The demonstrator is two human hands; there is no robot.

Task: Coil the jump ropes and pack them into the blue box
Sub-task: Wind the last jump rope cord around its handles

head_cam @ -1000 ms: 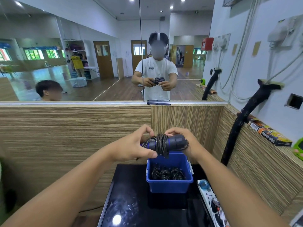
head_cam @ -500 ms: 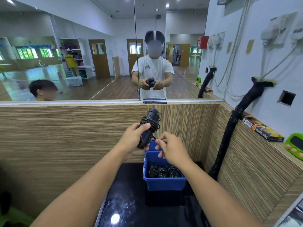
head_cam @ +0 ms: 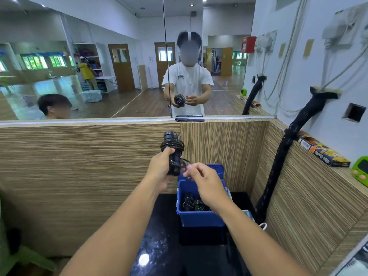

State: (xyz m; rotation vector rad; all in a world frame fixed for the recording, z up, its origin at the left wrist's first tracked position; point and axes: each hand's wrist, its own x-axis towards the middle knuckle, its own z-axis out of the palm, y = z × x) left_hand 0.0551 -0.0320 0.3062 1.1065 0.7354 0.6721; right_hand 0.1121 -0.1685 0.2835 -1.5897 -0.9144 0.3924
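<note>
Hands work a jump rope (head_cam: 172,154) above a glossy black tabletop (head_cam: 159,244): the left hand (head_cam: 161,168) is clamped around the bundled black handles, held nearly upright with cord wound around their upper half. The right hand (head_cam: 205,181) hovers just beside the handles' lower end, thumb and forefinger pinched together at a loose strand of cord; whether they actually grip it cannot be told. Below the right wrist, a blue box (head_cam: 199,216) stands at the tabletop's far edge, close to a wood-grain partition (head_cam: 79,166), with several coiled ropes (head_cam: 192,203) already lying inside. A mirror (head_cam: 119,56) above the partition reflects the person holding the bundle.
</note>
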